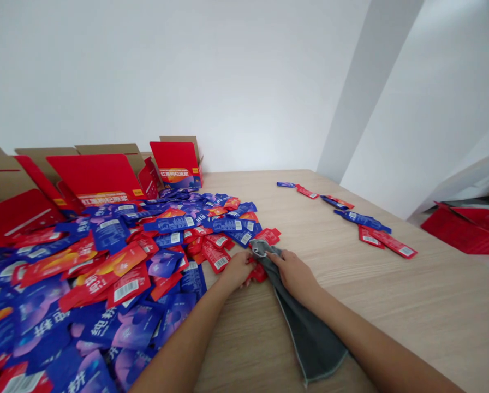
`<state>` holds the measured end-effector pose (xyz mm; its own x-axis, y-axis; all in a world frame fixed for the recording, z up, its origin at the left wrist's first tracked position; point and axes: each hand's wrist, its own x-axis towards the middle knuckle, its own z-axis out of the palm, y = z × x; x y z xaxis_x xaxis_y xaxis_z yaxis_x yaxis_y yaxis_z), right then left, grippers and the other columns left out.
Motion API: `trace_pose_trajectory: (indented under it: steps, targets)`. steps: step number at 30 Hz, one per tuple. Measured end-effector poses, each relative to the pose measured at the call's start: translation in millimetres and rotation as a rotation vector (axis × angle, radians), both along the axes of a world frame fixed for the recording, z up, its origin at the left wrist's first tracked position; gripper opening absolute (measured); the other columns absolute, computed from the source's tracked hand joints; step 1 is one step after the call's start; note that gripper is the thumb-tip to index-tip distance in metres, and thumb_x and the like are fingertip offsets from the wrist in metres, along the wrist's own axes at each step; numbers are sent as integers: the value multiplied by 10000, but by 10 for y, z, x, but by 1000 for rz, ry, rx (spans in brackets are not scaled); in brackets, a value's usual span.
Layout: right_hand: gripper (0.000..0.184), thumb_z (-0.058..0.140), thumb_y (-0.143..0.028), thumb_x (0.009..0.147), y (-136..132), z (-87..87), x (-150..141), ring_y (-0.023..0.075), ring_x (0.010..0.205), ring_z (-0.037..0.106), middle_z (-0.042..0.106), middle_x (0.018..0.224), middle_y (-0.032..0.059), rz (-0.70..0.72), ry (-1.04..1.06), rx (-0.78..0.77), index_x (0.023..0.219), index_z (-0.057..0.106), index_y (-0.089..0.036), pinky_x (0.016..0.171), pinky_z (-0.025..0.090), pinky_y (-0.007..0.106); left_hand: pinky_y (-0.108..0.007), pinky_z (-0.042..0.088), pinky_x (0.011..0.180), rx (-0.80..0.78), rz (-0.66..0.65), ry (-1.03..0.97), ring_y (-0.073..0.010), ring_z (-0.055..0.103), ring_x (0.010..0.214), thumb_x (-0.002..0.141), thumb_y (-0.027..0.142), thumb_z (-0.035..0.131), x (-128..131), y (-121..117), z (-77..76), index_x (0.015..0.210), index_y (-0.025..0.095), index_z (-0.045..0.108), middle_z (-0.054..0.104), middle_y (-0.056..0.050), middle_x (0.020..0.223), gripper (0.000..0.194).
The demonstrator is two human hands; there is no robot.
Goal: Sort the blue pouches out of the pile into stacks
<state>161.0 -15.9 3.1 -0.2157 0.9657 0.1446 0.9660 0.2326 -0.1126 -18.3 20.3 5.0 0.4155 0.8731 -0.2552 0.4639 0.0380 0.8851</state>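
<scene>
My right hand [293, 273] is closed on a dark grey cloth [305, 333], whose bunched end lies over a red sachet [260, 273]. From that hand the cloth trails toward me across the table. My left hand [239, 270] is closed on the edge of the same red sachet, close beside the bunched cloth. Part of the sachet is hidden by the cloth and my fingers. Just beyond the cloth another red sachet piece [269, 236] shows; I cannot tell if it is the same one. A big heap of blue and red sachets [121, 273] spreads to the left.
Open red cardboard boxes [101, 174] stand behind the heap, with another red box [177, 164] at its far end. Several sachets [361, 220] lie in a loose line on the right of the wooden table [322, 240]. A red container [465, 229] is beyond the right edge.
</scene>
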Motion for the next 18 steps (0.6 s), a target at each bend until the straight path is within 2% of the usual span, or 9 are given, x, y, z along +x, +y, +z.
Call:
trace_pose_trajectory:
  steps: [3,6,9,11,12,15,18]
  targets:
    - [466,346,-112,873,60,-23,89,216,900,558,602,918,107,-79,-16,-25,1275,535,-254,772,426,291,-146,268,300,-6,30,-77,-62,384,258,818,169,413,-7,-11,-24,798,160,525,459,94,381,114]
    - [426,364,-137,881,119,-50,202,217,924,543,600,946,110,-119,9,23,1226,580,-261,810,418,311,-175,363,332,-86,123,-218,-87,461,292,828,190,419,-6,-13,-46,853,173,479,496,89,425,67]
    - [376,375,-314,912,94,-76,214,256,1058,493,566,1125,135,-136,111,94,1218,581,-241,881,404,389,-233,453,385,-133,199,-348,-117,559,371,772,183,514,-8,0,-53,925,185,442,597,55,616,170]
    - [466,408,-429,886,56,-92,176,302,1151,438,492,1262,162,-121,157,101,1280,517,-205,916,385,459,-246,473,419,-114,199,-379,-116,582,411,702,136,578,-13,5,-51,917,175,460,622,29,714,249]
    - [516,445,-434,863,44,-99,160,313,1174,419,462,1297,172,-91,169,96,1315,474,-186,933,375,476,-245,475,434,-95,192,-376,-111,579,422,680,111,585,-17,4,-48,909,166,479,623,22,723,258]
    - [557,485,-230,803,61,-106,185,269,1139,453,493,1231,165,8,245,87,1348,411,-142,962,379,424,-244,465,460,63,208,-284,-101,550,436,701,69,536,-31,-15,-38,894,144,549,606,19,677,208]
    - [547,401,-89,761,122,-58,318,210,1055,500,536,1102,105,-5,426,189,1297,455,-179,954,401,376,-277,503,616,479,232,-183,-128,600,625,720,32,513,-45,-50,-32,853,161,627,621,-11,758,218]
